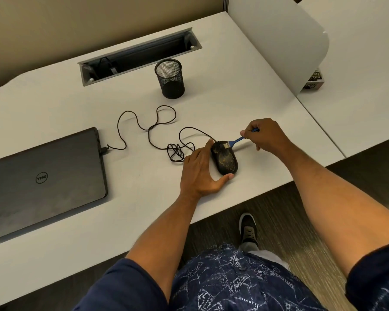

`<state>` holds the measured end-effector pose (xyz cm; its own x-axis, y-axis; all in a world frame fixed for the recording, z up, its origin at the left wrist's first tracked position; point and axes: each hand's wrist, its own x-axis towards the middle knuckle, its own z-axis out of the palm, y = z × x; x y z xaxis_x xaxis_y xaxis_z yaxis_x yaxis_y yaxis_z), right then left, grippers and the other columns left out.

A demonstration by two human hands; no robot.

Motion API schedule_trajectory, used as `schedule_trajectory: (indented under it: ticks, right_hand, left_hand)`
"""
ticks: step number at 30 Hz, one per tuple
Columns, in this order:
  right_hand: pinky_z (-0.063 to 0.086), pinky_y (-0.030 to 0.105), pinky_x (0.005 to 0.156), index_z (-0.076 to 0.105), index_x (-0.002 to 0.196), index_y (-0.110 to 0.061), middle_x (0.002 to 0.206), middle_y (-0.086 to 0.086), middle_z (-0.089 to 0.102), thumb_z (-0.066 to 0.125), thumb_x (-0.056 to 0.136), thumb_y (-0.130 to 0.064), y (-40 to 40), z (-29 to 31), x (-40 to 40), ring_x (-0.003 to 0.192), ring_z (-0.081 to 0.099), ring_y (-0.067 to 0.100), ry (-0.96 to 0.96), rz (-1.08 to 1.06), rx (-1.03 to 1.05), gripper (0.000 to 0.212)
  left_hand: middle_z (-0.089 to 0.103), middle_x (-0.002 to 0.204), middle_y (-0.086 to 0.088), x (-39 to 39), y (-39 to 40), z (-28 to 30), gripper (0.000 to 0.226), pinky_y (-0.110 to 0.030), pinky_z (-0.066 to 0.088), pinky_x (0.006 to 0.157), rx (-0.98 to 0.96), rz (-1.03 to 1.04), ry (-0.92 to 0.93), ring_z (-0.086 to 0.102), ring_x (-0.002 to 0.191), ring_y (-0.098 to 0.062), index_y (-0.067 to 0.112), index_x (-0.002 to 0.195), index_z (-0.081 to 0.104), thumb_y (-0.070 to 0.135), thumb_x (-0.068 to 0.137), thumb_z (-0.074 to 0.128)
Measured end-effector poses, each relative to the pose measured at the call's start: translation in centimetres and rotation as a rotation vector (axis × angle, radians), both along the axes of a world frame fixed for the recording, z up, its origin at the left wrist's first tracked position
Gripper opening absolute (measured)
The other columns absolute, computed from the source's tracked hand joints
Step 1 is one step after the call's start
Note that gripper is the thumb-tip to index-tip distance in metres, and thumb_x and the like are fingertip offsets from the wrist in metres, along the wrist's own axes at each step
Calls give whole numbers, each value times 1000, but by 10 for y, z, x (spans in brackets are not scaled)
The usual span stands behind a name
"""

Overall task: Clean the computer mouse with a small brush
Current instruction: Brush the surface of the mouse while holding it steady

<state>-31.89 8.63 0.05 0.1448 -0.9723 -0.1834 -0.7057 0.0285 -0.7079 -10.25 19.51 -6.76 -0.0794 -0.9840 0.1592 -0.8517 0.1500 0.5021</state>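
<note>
A black computer mouse (225,158) with a gold pattern lies on the white desk (245,104), near its front edge. My left hand (200,170) grips it from the left, fingers along its far side and thumb at its near end. My right hand (264,135) pinches a small blue brush (235,140) by the handle. The pale bristles touch the front top of the mouse, near the buttons. The mouse's black cable (157,129) loops across the desk to the left.
A closed dark laptop (43,182) lies at the left with the cable plugged into it. A black mesh pen cup (170,78) stands behind the mouse. An open cable tray (139,57) is set into the desk's back. A white divider panel (285,41) rises on the right.
</note>
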Motion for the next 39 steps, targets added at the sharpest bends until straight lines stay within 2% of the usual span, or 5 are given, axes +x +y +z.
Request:
schedule_trajectory:
  ticks: [7, 12, 17, 33, 39]
  right_hand:
    - [43, 14, 43, 68, 79, -2, 65, 14, 57, 72, 91, -24, -1, 5, 1, 48, 53, 19, -115, -15, -36, 26]
    - [53, 29, 49, 68, 83, 2, 66, 7, 59, 72, 90, -20, -1, -1, 0, 54, 56, 22, -27, -127, -46, 23]
    - [46, 20, 46, 68, 81, -1, 67, 13, 58, 72, 91, -25, 4, 0, -6, 47, 54, 17, -180, -79, -16, 26]
    - [52, 33, 60, 69, 81, 2, 63, 3, 56, 71, 90, -19, 8, 5, -1, 57, 52, 19, -49, -157, -77, 23]
    - [44, 23, 45, 69, 80, -1, 56, 4, 53, 72, 91, -22, 14, 11, 7, 45, 50, 15, -143, -4, -11, 24]
  left_hand:
    - [55, 142, 3, 0, 0, 0, 112, -31, 37, 104, -6, 3, 3, 50, 128, -14, 20, 158, 28, 85, 73, 60]
    - [56, 139, 3, 0, 0, -1, 110, -31, 37, 103, -19, -3, 11, 52, 125, -15, 20, 158, 27, 81, 74, 63]
    - [57, 138, 3, 0, 0, -1, 109, -34, 41, 102, -34, -5, 15, 52, 124, -15, 21, 158, 27, 80, 75, 64]
    - [57, 137, 3, 1, 0, 1, 108, -36, 41, 102, -31, -11, 25, 54, 124, -16, 19, 157, 29, 78, 74, 65]
    - [58, 135, 2, 1, 0, -1, 109, -34, 41, 100, -29, -11, 24, 53, 121, -14, 19, 158, 28, 80, 75, 63]
